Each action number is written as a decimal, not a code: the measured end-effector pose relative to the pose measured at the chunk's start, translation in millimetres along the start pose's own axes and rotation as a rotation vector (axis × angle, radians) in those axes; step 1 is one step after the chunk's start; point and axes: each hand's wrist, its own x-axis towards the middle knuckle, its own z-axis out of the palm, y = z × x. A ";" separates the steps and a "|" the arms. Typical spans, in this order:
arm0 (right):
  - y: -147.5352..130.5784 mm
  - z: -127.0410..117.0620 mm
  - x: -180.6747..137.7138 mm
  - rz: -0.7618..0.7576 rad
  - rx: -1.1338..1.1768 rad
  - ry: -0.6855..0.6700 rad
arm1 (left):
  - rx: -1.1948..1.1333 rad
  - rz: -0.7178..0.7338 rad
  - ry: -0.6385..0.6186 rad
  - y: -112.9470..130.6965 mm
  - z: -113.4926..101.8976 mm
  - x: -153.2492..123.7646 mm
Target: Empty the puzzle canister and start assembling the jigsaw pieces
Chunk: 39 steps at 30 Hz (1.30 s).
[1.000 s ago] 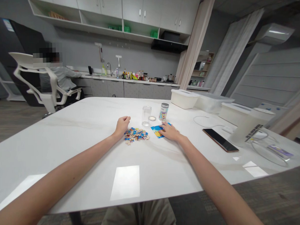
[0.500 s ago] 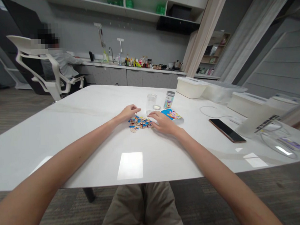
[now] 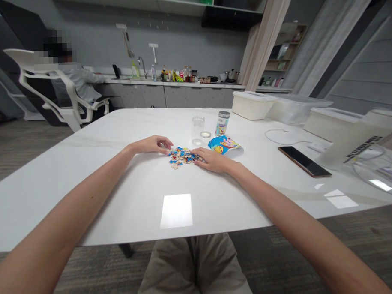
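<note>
A small heap of colourful jigsaw puzzle pieces (image 3: 182, 156) lies on the white table (image 3: 127, 209). At its left edge is my left hand (image 3: 152, 144), fingers curved and apart, with nothing visible in it. My right hand (image 3: 212, 159) rests against the heap's right side, its fingers spread over the nearest pieces. Just behind the heap stands a clear jar (image 3: 198, 130), with a round lid (image 3: 205, 134) lying beside it. A printed can (image 3: 222, 123) with a grey lid stands farther right. The blue picture sheet (image 3: 224, 145) lies behind my right hand.
On the right lie a phone (image 3: 304, 161) and a white cable (image 3: 279, 140). White lidded boxes (image 3: 253, 105) line the table's back right. A person (image 3: 80, 84) sits in a white-framed chair at the left, by the kitchen counter (image 3: 178, 94).
My left hand has drawn back a little to the left and its fingers curve beside the heap. My right hand has come down closer against the pieces. The view has shifted slightly.
</note>
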 end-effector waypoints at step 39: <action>-3.1 -0.1 8.7 0.054 -0.038 0.290 | -0.353 0.000 0.096 10.2 43.3 13.7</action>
